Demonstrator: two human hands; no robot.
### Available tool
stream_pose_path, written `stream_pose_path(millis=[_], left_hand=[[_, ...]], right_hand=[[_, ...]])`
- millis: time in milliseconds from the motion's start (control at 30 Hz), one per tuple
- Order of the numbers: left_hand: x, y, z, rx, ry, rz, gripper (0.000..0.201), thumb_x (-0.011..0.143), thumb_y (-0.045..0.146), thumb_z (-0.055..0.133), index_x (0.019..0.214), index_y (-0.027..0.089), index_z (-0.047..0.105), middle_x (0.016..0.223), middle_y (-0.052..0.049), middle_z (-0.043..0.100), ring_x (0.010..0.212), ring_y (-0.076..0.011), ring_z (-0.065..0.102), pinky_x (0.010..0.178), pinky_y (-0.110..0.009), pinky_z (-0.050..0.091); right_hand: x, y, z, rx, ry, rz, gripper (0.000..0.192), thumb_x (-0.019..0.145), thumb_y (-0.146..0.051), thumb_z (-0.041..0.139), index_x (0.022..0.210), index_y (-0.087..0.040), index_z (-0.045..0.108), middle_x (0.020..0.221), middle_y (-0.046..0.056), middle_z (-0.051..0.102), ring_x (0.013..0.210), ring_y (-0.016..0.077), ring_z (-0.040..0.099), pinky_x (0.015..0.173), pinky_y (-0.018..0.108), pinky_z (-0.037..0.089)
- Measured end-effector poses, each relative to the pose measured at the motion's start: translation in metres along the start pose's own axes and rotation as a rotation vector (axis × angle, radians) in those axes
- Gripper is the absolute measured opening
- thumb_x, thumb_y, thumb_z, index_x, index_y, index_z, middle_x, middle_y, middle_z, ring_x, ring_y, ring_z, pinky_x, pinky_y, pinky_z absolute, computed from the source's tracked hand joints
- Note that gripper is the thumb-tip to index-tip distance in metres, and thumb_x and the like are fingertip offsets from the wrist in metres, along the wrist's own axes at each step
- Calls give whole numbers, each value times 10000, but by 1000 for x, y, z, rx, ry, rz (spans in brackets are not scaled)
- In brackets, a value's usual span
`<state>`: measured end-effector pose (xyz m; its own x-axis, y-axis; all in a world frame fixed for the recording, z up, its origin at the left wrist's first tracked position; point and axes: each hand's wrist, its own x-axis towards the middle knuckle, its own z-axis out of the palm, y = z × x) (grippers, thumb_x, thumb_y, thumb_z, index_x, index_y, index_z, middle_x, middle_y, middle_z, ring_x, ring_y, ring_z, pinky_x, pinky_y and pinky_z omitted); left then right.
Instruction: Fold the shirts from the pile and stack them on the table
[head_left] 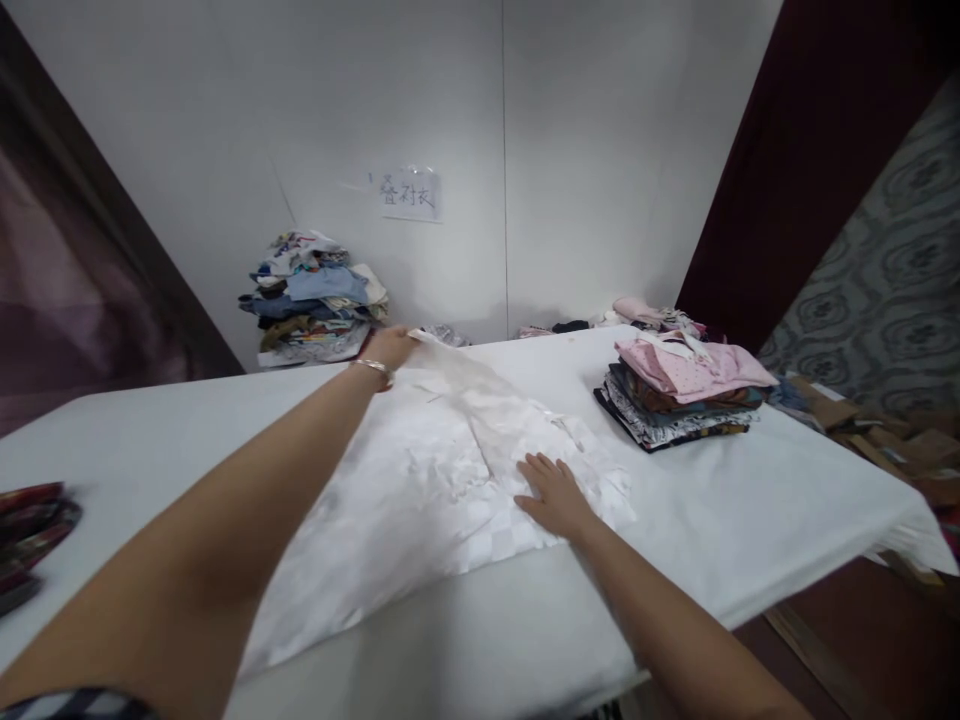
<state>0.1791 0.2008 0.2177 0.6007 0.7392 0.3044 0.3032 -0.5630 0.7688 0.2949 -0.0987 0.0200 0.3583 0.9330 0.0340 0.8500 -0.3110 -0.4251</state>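
A thin white garment with a woven check texture [442,480] lies spread flat on the white cloth-covered table [750,500], running from the near edge towards the far side. The right hand [553,492] rests palm down on the garment's right part, fingers slightly spread and pressing the fabric flat; a raised fold of the cloth runs away from just past the fingertips towards the far edge. The left hand [388,350] is stretched far across the table, with a thin bracelet [373,367] at the wrist, and its fingers are closed around the far tip of the garment, lifting it a little off the surface; how the individual fingers sit cannot be told.

To the right of the right hand's fingers, well apart, stands a neat stack of folded clothes topped by a pink dotted piece [686,390]. Beyond the left hand's fingers, against the white wall, sits a loose heap of mixed coloured clothing [315,300], with a small paper sign with handwriting [409,194] above. Far left of both hands, dark red patterned fabric [30,530] lies at the table's edge.
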Motion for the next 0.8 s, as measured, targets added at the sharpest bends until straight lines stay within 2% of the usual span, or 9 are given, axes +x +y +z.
stream_pose_path(millis=[100,200,267,300,433,533,633,700,800], left_hand=[[-42,18,-50,-41,-10,23,294,819,322,523,962,85,623,916,-49,696,860,-182,623,821,-336,493],[-102,11,-92,-45,-84,122,222,726,307,552,882,168,626,1131,-37,680,1075,-209,595,975,-358,443],[-144,-15,-108,87,-192,202,213,681,286,521,847,219,636,1241,-12,637,1208,-234,527,1060,-403,381],[-165,-33,-112,173,-226,189,227,659,268,480,819,239,639,1250,-3,632,1238,-241,507,1059,-421,386],[-228,-110,-112,373,-346,39,283,591,257,399,744,257,637,1272,-31,621,1242,-264,511,859,-381,540],[-249,-145,-108,371,-321,-36,294,593,266,396,745,256,647,1292,-40,613,1231,-258,529,858,-373,550],[-249,-154,-110,298,-217,-89,272,644,299,413,757,265,658,1299,-17,614,1233,-246,537,951,-374,508],[-244,-153,-112,228,-157,-124,247,675,334,439,763,269,660,1287,-3,625,1207,-244,563,995,-375,479],[-238,-151,-115,107,-117,-194,212,692,390,497,757,267,658,1279,-2,632,1186,-257,582,1015,-386,465]], right_hand=[[-1,-2,-2,-9,-1,11,593,902,-514,451,1431,-251,399,1551,65,273,1443,246,188,1148,485,112],[-2,-3,-2,-30,29,-9,582,896,-478,476,1423,-241,408,1522,87,340,1422,258,246,1137,500,137],[-2,-4,-2,-62,58,-34,546,893,-446,493,1395,-237,447,1471,97,425,1390,265,308,1129,503,155],[-2,-4,-2,-82,68,-43,519,893,-434,498,1371,-234,478,1436,100,470,1370,268,339,1125,499,167],[-8,-12,-8,-163,61,-77,403,901,-417,499,1223,-203,612,1271,111,611,1258,286,459,1085,462,255],[-22,-21,-19,-164,-1,-153,326,913,-392,471,1088,-204,673,1098,87,688,1085,269,575,965,395,386],[-40,-26,-29,-120,10,-163,342,945,-341,371,1021,-228,684,985,46,708,919,223,627,824,324,452],[-49,-24,-31,-140,138,-142,350,937,-288,358,1110,-220,654,1075,63,686,984,222,608,852,324,449],[-51,-13,-29,-267,301,-115,428,883,-253,460,1291,-161,547,1313,139,558,1208,272,483,974,387,387]])
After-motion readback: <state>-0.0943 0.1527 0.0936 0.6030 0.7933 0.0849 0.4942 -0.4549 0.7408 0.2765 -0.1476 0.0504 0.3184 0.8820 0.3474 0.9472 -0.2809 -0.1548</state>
